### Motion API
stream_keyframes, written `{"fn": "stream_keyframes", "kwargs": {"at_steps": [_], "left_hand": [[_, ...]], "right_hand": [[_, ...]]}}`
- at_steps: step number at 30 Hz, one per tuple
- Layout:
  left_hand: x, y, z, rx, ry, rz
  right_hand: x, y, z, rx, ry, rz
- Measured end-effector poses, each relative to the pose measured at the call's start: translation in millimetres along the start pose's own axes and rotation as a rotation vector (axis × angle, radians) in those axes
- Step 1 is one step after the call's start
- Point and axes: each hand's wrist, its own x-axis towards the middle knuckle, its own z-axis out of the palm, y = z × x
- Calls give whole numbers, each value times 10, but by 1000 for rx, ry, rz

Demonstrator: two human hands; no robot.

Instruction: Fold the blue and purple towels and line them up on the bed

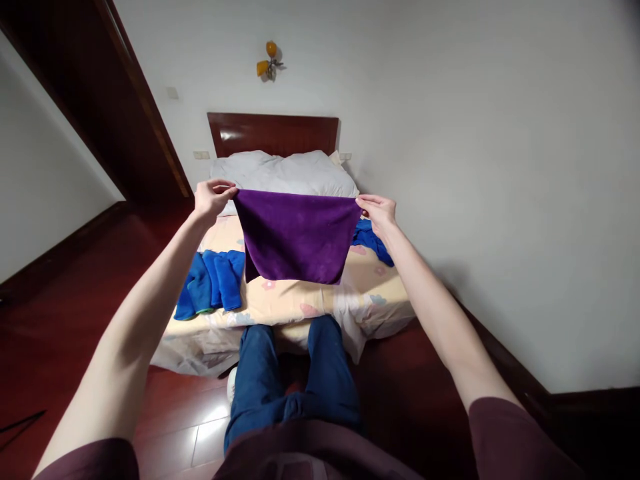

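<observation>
A purple towel (pixel 300 237) hangs stretched out in the air above the bed, its top edge nearly level. My left hand (pixel 213 199) pinches its upper left corner between thumb and fingers. At the upper right corner, my right hand (pixel 377 211) is closed on the cloth in the same way. The towel looks doubled over, with a second layer showing at its lower left. Below my left hand, several blue cloths (pixel 213 280) lie side by side on the bed. Another blue cloth (pixel 373 241) lies crumpled behind my right wrist, partly hidden.
The bed (pixel 285 300) has a floral sheet with a translucent cover hanging at its front edge, close to my knees. Pale pillows (pixel 295 172) rest against the dark wooden headboard (pixel 275 133). A wall lamp (pixel 269 63) is above. A white wall (pixel 525 200) stands on the right.
</observation>
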Motion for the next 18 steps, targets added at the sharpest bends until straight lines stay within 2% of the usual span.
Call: {"fn": "stream_keyframes", "kwargs": {"at_steps": [4, 9, 14, 18], "left_hand": [[-99, 22, -105, -10, 25, -31], [-251, 34, -163, -26, -6, -29], [-495, 55, -302, -26, -128, -53], [-749, 88, -456, 52, -241, -143]], "right_hand": [[-151, -124, -14, -26, -52, -2], [-334, -170, -163, -40, -85, 1], [-594, -165, -448, -66, -136, 78], [-799, -187, -698, -113, -195, 132]]}}
